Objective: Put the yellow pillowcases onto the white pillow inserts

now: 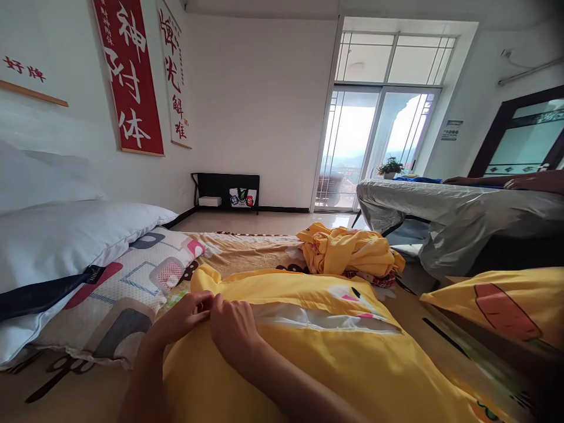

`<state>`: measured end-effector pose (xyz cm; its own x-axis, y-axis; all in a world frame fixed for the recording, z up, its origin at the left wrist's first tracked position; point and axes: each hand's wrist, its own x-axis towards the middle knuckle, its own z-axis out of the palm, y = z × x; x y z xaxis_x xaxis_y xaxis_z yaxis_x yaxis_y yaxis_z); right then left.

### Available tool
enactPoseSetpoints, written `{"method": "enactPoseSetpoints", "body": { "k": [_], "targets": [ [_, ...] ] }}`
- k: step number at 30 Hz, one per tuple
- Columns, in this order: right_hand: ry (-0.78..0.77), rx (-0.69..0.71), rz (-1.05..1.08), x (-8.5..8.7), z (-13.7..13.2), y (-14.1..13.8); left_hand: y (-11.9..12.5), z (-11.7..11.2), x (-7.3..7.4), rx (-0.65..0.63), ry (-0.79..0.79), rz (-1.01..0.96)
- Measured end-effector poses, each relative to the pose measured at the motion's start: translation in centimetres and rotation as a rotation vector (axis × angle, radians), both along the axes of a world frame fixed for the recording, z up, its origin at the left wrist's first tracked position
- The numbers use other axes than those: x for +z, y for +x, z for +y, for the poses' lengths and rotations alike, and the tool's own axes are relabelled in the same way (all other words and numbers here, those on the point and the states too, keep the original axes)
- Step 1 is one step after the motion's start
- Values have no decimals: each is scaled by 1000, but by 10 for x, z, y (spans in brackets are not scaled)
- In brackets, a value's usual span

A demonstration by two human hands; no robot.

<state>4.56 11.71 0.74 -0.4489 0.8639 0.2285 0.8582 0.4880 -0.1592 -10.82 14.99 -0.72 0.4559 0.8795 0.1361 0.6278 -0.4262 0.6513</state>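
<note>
A yellow pillowcase (335,364) with a cartoon print lies in front of me, plumped out by something white inside. Its long opening runs across the top, and a white inner pillow (304,317) shows through the gap. My left hand (187,314) pinches the fabric at the left end of that opening. Right beside it, my right hand (233,326) has its fingers closed on the same edge. The fingertips of both hands nearly meet; whether they grip a zipper pull or only cloth cannot be made out.
White pillows (79,226) and a patterned pillow (136,288) lie at left. Crumpled yellow cloth (348,249) sits beyond the pillowcase. Another yellow pillow (506,305) is at right. Behind it stands a table with a grey cover (467,205), where another person's arms (506,181) rest.
</note>
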Motion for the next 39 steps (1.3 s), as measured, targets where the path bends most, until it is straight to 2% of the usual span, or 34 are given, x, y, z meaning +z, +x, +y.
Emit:
{"method": "enactPoseSetpoints", "body": {
  "k": [9,22,34,39],
  "targets": [
    [22,46,-55,-6,-1,4,-5,4,-7,-19,-59,-77],
    [-42,-30,84,-2,-3,9,-24,14,-20,-167,-79,-226],
    [-39,-119,106,-7,-2,28,-22,12,-20,-174,-44,-170],
    [-11,-127,107,-11,-1,38,-18,9,-15,-166,-49,-164]
  ]
}}
